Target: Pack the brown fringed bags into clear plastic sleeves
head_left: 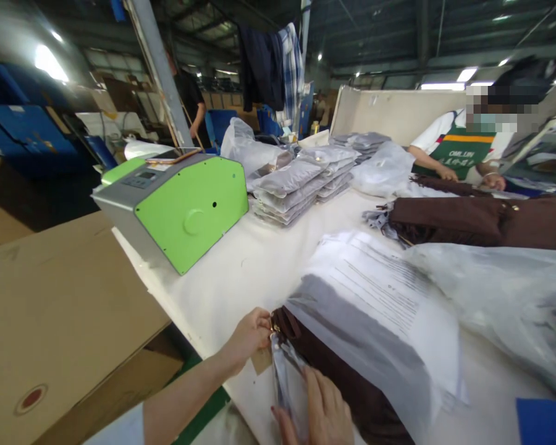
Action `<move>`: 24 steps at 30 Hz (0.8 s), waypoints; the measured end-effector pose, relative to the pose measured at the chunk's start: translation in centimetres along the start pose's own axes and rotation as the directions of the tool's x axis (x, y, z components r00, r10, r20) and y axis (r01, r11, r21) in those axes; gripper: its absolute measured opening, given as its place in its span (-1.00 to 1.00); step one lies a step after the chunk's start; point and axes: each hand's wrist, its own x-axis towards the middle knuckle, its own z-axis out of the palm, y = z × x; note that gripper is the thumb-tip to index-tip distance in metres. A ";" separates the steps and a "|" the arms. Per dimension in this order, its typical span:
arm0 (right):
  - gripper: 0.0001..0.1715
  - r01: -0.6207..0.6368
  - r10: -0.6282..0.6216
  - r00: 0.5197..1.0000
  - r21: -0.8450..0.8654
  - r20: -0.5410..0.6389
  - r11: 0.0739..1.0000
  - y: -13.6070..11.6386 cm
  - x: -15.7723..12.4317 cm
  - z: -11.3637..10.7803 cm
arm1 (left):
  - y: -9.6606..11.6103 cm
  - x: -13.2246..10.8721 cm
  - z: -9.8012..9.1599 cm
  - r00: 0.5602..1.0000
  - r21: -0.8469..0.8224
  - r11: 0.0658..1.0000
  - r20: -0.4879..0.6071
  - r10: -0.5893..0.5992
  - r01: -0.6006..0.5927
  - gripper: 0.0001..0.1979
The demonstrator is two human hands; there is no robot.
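Note:
A dark brown fabric item (338, 371) lies at the table's near edge, partly under a translucent printed plastic bag (375, 309). My left hand (254, 330) is closed at the item's upper left end, pinching it near small metal fittings. A tan tag (261, 360) hangs just below those fingers. My right hand (317, 408) is at the bottom, with thumb and fingers around a narrow strip of clear, shiny plastic (282, 374) that runs up to the fittings.
A green and grey machine (192, 207) stands at the left of the white table (222, 272). Stacked bagged items (291, 185) lie behind. More brown items (449, 219) and loose plastic (500, 296) are at right. A person in a green apron (461, 151) works across the table.

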 end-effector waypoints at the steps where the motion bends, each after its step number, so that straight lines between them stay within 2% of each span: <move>1: -0.38 0.022 -0.021 0.999 -0.021 0.036 1.000 -0.9 0.4 0.8 | -0.1 0.1 0.2 1.000 -0.007 1.000 -0.013 -0.005 0.005 -0.66; 2: -0.35 0.021 -0.018 0.998 -0.039 0.064 0.999 -1.4 0.7 1.5 | 0.0 0.2 0.4 1.000 -0.007 1.000 -0.023 -0.013 0.013 -0.67; 4: -0.47 -0.005 0.012 0.995 -0.074 0.100 0.997 -1.7 1.2 2.2 | 0.1 0.4 0.4 0.999 0.017 1.000 -0.030 -0.025 0.026 -0.69; 6: -0.61 -0.008 0.021 0.989 -0.089 0.143 0.996 -1.2 1.6 2.2 | 0.3 0.5 0.3 1.000 0.080 0.996 -0.019 -0.024 0.025 -0.72; 9: -0.69 0.004 0.013 0.969 -0.068 0.246 0.998 -0.5 2.3 1.5 | 0.2 0.2 -0.3 1.000 0.242 0.970 0.006 0.007 -0.008 -0.73; 13: -0.73 -0.077 0.072 0.929 0.001 0.364 0.997 -0.2 3.5 0.3 | -0.3 -1.1 -1.2 0.995 0.520 0.849 0.019 0.099 -0.095 -0.78; 16: -0.72 -0.148 0.111 0.902 0.059 0.417 0.987 0.0 4.4 -0.5 | -0.7 -2.1 -1.1 0.991 0.647 0.755 -0.001 0.135 -0.103 -0.62; 18: -0.73 -0.243 0.136 0.865 0.165 0.484 0.956 0.3 5.2 -1.2 | -0.7 -2.4 -0.8 0.990 0.674 0.734 -0.028 0.141 -0.085 -0.55; 20: -0.76 -0.386 0.141 0.804 0.326 0.578 0.863 0.7 6.0 -1.9 | -0.6 -2.4 -0.6 0.990 0.655 0.752 -0.048 0.135 -0.071 -0.61; 21: -0.77 -0.465 0.132 0.769 0.406 0.625 0.786 0.8 6.3 -2.1 | -0.4 -2.4 -0.5 0.991 0.628 0.776 -0.052 0.124 -0.064 -0.68; 23: -0.78 -0.615 0.112 0.702 0.519 0.704 0.594 0.4 6.5 -2.2 | -0.3 -2.5 -0.5 0.995 0.537 0.843 -0.055 0.081 -0.039 -0.84; 24: -0.77 -0.679 0.114 0.674 0.551 0.730 0.486 0.0 6.4 -2.0 | -0.2 -2.6 -0.4 0.997 0.489 0.872 -0.043 0.056 -0.028 -0.82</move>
